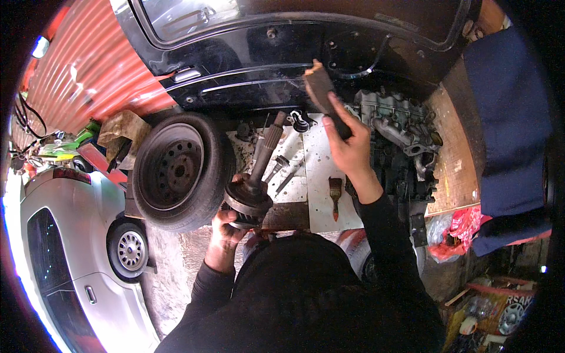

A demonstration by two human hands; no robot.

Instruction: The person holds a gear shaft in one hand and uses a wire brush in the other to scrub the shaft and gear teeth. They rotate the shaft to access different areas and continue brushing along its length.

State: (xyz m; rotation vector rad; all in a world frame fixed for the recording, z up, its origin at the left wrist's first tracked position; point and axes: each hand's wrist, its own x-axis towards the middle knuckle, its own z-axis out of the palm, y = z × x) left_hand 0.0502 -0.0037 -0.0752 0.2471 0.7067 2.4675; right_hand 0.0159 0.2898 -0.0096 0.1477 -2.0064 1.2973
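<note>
My left hand [223,232] is closed around the geared lower end of a greasy splined shaft [259,170], which stands nearly upright with its thin end tilted away to the right. Raised over the bench, my right hand [353,150] grips a dark wooden block [320,88] with a pale, splintered far end. The block is apart from the shaft. Below the right hand a paintbrush [335,197] lies on a white sheet [321,159]. Between the hands, a small gear on a shaft [276,167] and a black ring-shaped part [300,120] rest on the bench.
A tyre on a steel rim [176,165] stands left of the shaft. An engine [406,129] fills the bench's right side. Behind is a black vehicle panel [247,53]. A silver car [82,259] is at left; a dark blue cloth [509,129] hangs at right.
</note>
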